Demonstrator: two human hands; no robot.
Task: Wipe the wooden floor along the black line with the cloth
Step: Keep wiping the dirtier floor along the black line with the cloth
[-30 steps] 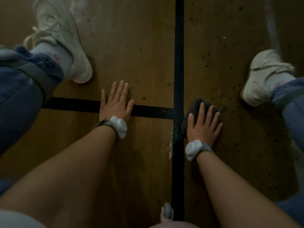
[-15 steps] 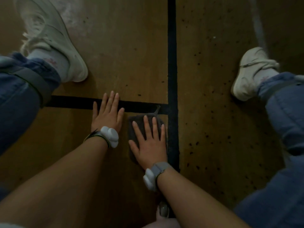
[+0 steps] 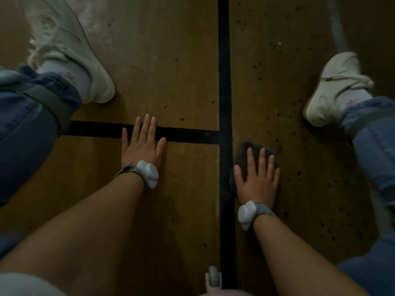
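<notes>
The wooden floor [image 3: 171, 60] is crossed by a long black line [image 3: 224, 82] running away from me, and a shorter black line [image 3: 188, 135] branches off to its left. A dark cloth [image 3: 243, 152] lies flat just right of the long line, near the junction. My right hand [image 3: 257, 180] presses flat on the cloth, fingers spread, covering most of it. My left hand [image 3: 142, 146] rests flat on the floor left of the long line, its fingertips over the short line. Both wrists carry white devices.
My legs in blue jeans frame the scene, with a white shoe at the left [image 3: 70, 52] and another at the right [image 3: 333, 88]. Dark specks dot the floor right of the long line. A small grey object [image 3: 213, 278] shows at the bottom edge.
My right hand slid the cloth from right of the long line over to its left, and has now brought it back to the right. My left hand has stayed planted.
</notes>
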